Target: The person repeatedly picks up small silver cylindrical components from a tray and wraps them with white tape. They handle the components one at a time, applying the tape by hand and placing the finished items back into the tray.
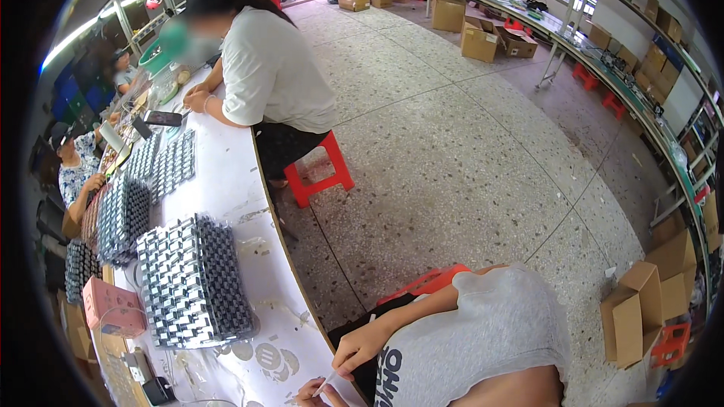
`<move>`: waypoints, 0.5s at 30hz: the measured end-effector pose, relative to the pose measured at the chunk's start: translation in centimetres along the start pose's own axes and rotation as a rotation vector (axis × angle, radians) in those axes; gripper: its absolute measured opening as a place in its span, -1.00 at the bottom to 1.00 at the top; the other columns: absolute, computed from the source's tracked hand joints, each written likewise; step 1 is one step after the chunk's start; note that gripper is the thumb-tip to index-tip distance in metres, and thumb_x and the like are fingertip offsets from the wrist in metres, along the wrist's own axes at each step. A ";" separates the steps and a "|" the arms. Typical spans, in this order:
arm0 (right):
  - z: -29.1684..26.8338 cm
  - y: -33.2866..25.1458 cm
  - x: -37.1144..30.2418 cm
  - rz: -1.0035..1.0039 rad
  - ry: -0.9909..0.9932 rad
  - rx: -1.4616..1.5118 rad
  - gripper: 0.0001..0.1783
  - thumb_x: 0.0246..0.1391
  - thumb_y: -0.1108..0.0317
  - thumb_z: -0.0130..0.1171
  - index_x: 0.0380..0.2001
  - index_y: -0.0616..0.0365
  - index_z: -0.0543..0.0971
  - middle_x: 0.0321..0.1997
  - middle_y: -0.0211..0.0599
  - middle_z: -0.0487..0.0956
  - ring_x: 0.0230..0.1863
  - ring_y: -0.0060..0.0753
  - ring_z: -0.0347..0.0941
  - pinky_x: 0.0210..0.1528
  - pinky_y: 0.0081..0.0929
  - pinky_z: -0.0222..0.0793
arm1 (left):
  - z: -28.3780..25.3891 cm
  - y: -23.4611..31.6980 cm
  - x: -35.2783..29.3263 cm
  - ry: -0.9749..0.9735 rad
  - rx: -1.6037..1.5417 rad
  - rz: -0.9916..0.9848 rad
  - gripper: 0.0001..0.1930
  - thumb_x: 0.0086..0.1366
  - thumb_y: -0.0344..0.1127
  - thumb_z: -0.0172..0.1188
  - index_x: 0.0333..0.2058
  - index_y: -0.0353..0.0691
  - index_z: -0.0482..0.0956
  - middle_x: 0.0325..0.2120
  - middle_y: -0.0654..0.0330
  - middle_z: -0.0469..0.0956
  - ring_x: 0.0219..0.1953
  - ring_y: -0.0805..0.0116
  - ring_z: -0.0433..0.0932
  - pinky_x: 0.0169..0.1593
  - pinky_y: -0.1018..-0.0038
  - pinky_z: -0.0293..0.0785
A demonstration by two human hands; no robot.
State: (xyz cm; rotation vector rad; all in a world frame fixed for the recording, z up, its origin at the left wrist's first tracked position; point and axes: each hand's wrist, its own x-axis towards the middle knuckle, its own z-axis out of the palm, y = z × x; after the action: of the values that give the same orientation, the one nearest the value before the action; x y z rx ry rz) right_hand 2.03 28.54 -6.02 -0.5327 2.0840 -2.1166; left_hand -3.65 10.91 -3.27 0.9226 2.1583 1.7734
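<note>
At the table's near edge, my right hand [360,349] is closed, pinching one end of a thin white strip [325,384]. Just below it, my left hand [311,393] is partly cut off by the picture's lower edge. Its fingers curl round the strip's other end. What the strip is, I cannot make out. Beyond my hands stands a tall stack of clear plastic trays [185,279] filled with rows of small dark and white parts.
More filled trays [124,215] lie farther along the white table [226,173]. A pink box [113,307] and a black adapter [158,390] sit left. A co-worker [264,68] sits ahead on a red stool [320,169]. Cardboard boxes [637,313] stand on the floor at right.
</note>
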 end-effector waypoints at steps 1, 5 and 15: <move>0.2 0.6 0.0 -0.015 0.005 0.017 -0.63 0.11 0.14 -0.15 -0.51 0.21 0.49 -0.64 -0.38 0.41 -0.60 -0.56 0.24 -0.53 -0.54 0.10 | 0.0 0.6 0.1 -0.017 -0.012 -0.015 -0.82 0.13 -0.40 0.04 -0.30 -0.35 0.32 -0.37 0.07 0.39 -0.32 0.30 0.36 -0.18 0.47 0.28; -0.1 -0.3 0.2 0.123 -0.071 0.033 -0.61 0.12 0.11 -0.16 -0.50 0.20 0.48 -0.63 -0.41 0.42 -0.66 -0.60 0.21 -0.61 -0.59 0.08 | 0.0 1.1 0.2 -0.011 0.026 -0.086 -0.81 0.13 -0.39 0.05 -0.31 -0.33 0.30 -0.37 0.08 0.39 -0.32 0.32 0.36 -0.18 0.47 0.28; 0.4 0.3 0.9 0.171 -0.101 0.210 -0.59 0.14 0.11 -0.19 -0.53 0.21 0.46 -0.77 -0.52 0.22 -0.72 -0.68 0.13 -0.69 -0.64 0.02 | 0.0 0.1 -0.1 0.015 -0.176 -0.146 -0.79 0.11 -0.44 0.07 -0.29 -0.31 0.26 -0.37 0.11 0.39 -0.31 0.36 0.36 -0.18 0.47 0.30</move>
State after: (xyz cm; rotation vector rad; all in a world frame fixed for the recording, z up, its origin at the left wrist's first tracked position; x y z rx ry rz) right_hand 1.29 27.87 -6.15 -0.4090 1.7603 -2.1280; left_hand -3.53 10.81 -3.18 0.6949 1.9829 1.8667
